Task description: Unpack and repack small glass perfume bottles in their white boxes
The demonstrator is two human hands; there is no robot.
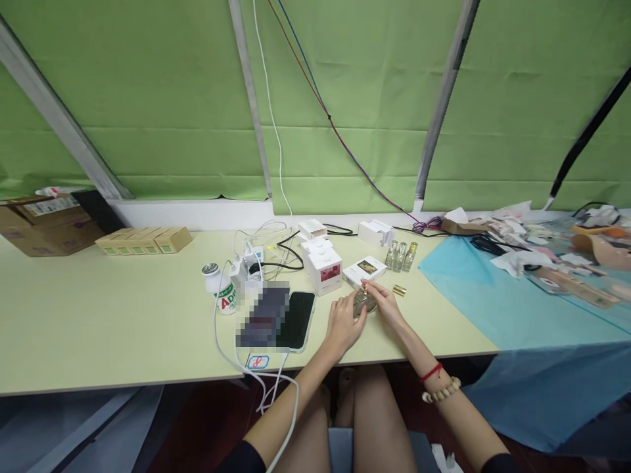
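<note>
So it's a pale yellow table (pixel 138 315) pushed up against a wall of green fabric (pixel 177 98) split by grey strips, with a red and blue cable pair (pixel 355 154) running down it. A light blue sheet (pixel 473 309) covers the right end and hangs over the front edge, piled with messy bits too blurry to sort out

Near the front edge, the left hand (pixel 345 322) is curled round a glass bottle (pixel 362 307) and the right hand (pixel 387 307) is pinching its neck. It's just in front of a flat white box (pixel 365 271) with a picture on it

Readable stuff: a white jar (pixel 227 301) with red letters starting "AD", plus a little card (pixel 257 362) with a red 8 in a blue border. Other box print is too tiny to read
</note>
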